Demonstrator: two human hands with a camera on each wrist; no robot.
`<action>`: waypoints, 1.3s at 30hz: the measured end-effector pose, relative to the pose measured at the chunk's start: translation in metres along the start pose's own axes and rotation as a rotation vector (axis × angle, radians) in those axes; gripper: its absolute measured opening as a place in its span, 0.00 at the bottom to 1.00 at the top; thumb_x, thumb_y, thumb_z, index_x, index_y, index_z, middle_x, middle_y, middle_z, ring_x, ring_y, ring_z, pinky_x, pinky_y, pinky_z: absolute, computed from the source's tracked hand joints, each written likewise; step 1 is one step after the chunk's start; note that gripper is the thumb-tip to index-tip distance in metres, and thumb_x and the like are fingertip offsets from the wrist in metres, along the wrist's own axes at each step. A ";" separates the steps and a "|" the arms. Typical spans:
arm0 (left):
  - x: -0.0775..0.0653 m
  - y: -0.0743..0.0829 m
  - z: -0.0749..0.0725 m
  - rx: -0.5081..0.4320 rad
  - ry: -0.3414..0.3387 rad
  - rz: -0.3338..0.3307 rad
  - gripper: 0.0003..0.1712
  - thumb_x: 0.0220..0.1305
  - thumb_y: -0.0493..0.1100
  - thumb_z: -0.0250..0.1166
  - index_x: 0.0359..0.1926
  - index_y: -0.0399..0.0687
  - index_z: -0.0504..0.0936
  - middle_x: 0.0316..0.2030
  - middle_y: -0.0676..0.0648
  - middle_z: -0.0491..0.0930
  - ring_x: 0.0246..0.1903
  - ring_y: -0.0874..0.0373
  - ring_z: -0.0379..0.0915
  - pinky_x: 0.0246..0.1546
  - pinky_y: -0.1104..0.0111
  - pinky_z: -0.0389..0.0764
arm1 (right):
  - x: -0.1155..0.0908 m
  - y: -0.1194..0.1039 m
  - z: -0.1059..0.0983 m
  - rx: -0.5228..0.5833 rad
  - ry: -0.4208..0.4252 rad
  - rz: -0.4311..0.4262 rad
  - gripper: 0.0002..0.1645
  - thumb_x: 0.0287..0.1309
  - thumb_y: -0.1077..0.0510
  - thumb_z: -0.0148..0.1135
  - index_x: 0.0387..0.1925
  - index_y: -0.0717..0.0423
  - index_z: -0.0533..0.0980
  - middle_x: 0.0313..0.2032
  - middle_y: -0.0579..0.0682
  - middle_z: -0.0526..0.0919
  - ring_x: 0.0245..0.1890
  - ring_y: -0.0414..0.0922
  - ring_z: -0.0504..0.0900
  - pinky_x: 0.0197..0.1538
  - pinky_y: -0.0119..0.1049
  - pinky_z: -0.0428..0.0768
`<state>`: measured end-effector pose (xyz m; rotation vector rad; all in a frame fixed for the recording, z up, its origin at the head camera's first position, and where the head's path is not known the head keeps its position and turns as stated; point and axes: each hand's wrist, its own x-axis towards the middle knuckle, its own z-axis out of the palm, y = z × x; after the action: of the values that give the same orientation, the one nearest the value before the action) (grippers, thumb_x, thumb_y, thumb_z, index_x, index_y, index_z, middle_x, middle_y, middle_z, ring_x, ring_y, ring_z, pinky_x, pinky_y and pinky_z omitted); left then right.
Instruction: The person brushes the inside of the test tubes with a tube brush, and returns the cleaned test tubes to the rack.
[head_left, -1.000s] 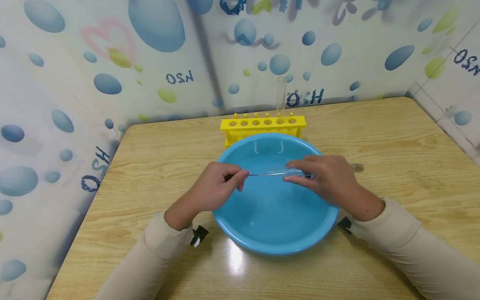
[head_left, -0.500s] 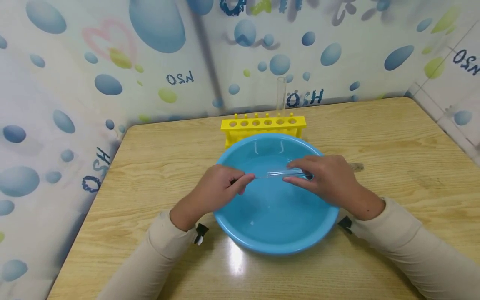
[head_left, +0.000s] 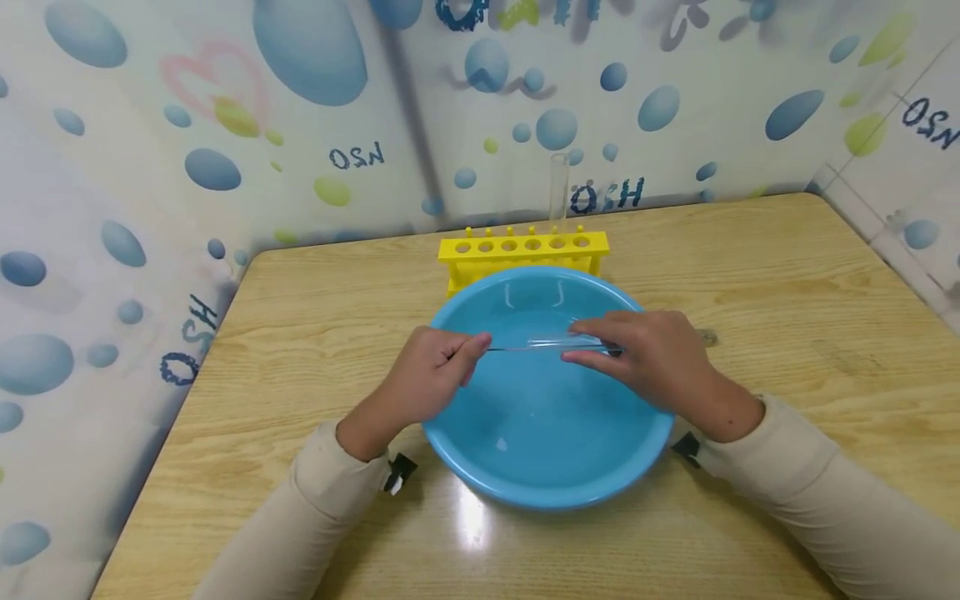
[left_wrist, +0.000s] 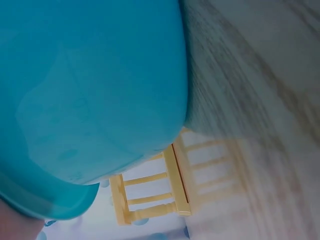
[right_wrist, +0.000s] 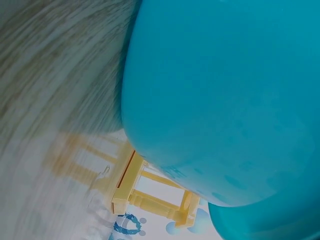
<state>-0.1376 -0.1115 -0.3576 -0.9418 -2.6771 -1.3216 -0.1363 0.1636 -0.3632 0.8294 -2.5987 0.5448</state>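
Observation:
Over the blue basin (head_left: 547, 483), my right hand (head_left: 663, 354) holds a clear glass test tube (head_left: 551, 342) lying nearly level. Its mouth points left, and a rounded clear end (head_left: 707, 337) shows past the far side of the hand. My left hand (head_left: 431, 371) pinches the thin wire handle (head_left: 506, 349) of what looks like a test tube brush, between thumb and curled fingers. The wire runs rightward into the tube's mouth; the brush head is hidden in the right hand's grip. The left wrist view shows mostly the basin's outer wall (left_wrist: 110, 90).
Behind the basin stands a yellow test tube rack (head_left: 522, 247), with one clear test tube (head_left: 558, 192) upright in it. The wooden table (head_left: 322, 317) meets a patterned wall (head_left: 300, 125) at the back. A wet mark (head_left: 851, 358) lies on the table at right.
My left hand moves right with the wire toward the tube, then back left, so more wire shows now than half a second ago. The right hand stays in place.

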 end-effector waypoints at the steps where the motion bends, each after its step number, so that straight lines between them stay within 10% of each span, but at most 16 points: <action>1: -0.001 0.000 0.000 -0.008 0.013 0.008 0.28 0.70 0.45 0.49 0.09 0.49 0.66 0.08 0.54 0.62 0.09 0.63 0.54 0.11 0.74 0.54 | 0.000 0.000 0.000 0.004 0.003 -0.001 0.23 0.44 0.41 0.69 0.42 0.46 0.82 0.31 0.45 0.86 0.22 0.37 0.81 0.20 0.24 0.68; 9: -0.005 -0.004 -0.011 0.006 0.085 0.106 0.28 0.68 0.41 0.52 0.08 0.48 0.62 0.07 0.55 0.58 0.08 0.66 0.51 0.11 0.76 0.52 | 0.000 0.000 0.000 0.042 0.014 -0.019 0.23 0.45 0.42 0.69 0.43 0.46 0.82 0.33 0.46 0.87 0.25 0.39 0.83 0.22 0.25 0.72; 39: -0.042 -0.026 -0.062 0.059 0.016 0.057 0.25 0.67 0.35 0.51 0.11 0.53 0.65 0.10 0.59 0.61 0.11 0.66 0.57 0.15 0.73 0.62 | -0.003 0.003 0.000 0.036 0.021 -0.042 0.22 0.45 0.41 0.68 0.42 0.45 0.82 0.31 0.44 0.86 0.20 0.35 0.80 0.21 0.23 0.69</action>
<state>-0.1317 -0.1899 -0.3476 -0.9887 -2.6404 -1.2272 -0.1360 0.1671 -0.3649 0.8833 -2.5532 0.5868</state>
